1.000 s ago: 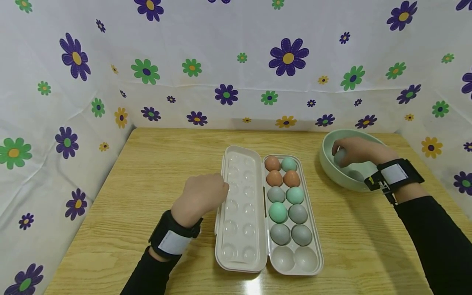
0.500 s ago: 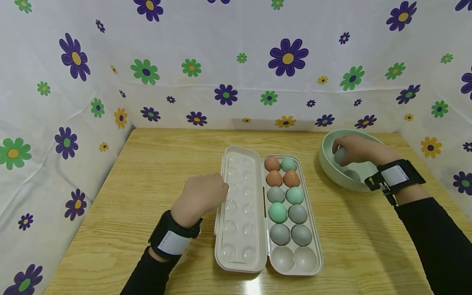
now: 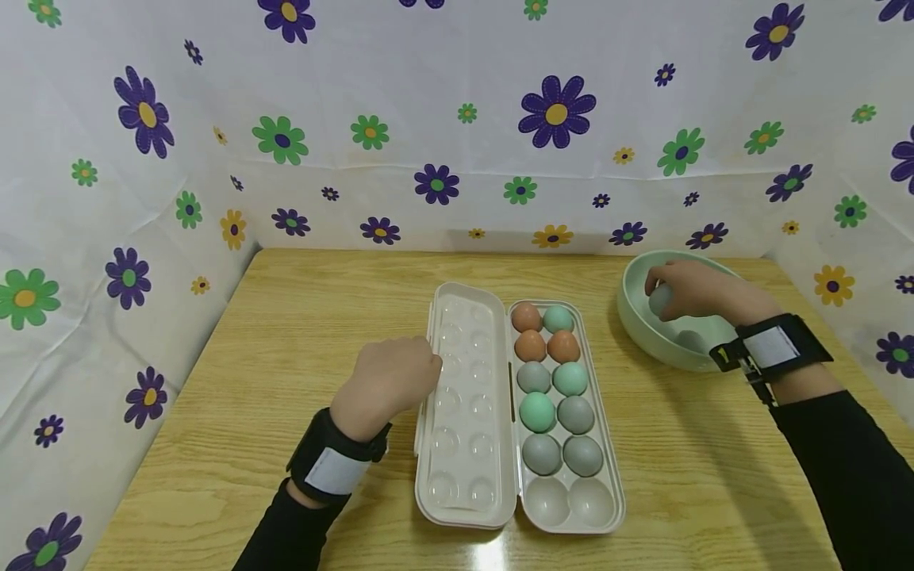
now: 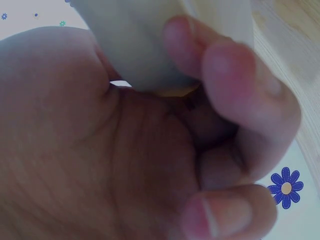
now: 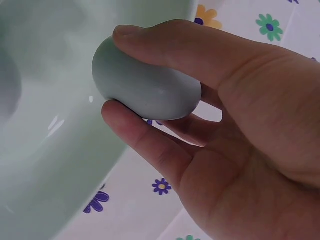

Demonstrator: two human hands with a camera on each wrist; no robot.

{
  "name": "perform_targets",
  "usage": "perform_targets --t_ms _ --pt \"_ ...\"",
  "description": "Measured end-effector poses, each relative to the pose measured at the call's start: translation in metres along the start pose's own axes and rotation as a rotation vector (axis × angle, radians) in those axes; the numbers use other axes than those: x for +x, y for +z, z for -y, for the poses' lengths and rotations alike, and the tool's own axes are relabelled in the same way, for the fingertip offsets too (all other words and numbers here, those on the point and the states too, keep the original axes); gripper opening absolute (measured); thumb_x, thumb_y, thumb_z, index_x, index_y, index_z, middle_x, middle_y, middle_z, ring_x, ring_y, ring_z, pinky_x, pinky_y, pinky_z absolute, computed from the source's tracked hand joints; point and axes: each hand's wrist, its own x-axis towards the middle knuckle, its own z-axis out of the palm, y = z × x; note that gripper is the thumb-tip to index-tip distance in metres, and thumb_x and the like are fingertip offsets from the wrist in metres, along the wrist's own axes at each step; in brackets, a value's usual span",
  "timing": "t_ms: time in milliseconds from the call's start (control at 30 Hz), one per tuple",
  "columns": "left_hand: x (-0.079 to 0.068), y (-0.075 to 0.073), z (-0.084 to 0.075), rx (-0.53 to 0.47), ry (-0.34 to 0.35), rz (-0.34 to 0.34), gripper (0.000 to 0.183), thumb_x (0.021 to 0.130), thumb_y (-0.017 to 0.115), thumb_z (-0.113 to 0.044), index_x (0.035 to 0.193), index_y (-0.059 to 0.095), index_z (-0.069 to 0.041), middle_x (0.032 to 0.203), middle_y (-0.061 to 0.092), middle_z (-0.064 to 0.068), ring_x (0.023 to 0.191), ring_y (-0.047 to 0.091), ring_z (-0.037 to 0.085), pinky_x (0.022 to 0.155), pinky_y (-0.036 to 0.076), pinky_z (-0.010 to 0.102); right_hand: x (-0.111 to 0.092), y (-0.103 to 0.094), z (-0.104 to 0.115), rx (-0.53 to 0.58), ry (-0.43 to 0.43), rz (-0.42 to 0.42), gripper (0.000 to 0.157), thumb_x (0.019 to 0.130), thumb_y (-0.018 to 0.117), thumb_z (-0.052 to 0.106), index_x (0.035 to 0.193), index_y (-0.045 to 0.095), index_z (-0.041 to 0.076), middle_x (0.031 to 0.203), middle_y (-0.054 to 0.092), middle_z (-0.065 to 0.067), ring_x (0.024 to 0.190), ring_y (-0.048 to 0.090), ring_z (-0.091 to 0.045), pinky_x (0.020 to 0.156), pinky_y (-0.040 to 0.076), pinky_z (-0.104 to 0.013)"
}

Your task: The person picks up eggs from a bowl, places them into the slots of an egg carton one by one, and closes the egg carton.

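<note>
A cream egg carton (image 3: pixel 514 493) lies open on the table, its dimpled lid (image 3: pixel 464 468) to the left of the egg tray. Orange eggs (image 3: pixel 531 346), green eggs (image 3: pixel 537 411) and grey eggs (image 3: pixel 583 455) sit in all rows of cups but the nearest one. My left hand (image 3: pixel 393 377) grips the lid's left edge; in the left wrist view its fingers (image 4: pixel 235 75) curl round the pale rim. My right hand (image 3: pixel 689 289) is inside the mint-green bowl (image 3: pixel 639 329), pinching a grey-green egg (image 5: pixel 150 87) between thumb and fingers. Another egg (image 3: pixel 690 341) lies on the bowl's floor.
The bowl stands at the table's back right, its wall high around the right hand. Behind and on both sides hangs a white cloth (image 3: pixel 457 71) with flower prints. The wooden table (image 3: pixel 307 309) extends left of the carton.
The loose egg in the bowl has rocked slightly left and back. My right wrist has shifted a little to the right, with the egg still in the hand. The left hand stays put.
</note>
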Motion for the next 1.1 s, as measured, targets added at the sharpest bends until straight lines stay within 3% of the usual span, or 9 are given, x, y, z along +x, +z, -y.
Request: perform_targets --t_ms 1100 --pt "-0.001 0.0 -0.001 0.004 -0.006 -0.003 0.037 0.107 0.041 -0.021 0.086 0.067 -0.004 0.068 0.052 0.004 0.061 0.054 0.019 0.056 0.047 0.035 -0.038 -0.008 0.042 -0.013 0.013 -0.083 0.034 0.08 0.078 0.003 0.111 0.064 0.001 0.107 0.058 -0.022 0.089 0.06 -0.031 0.077 0.057 -0.048"
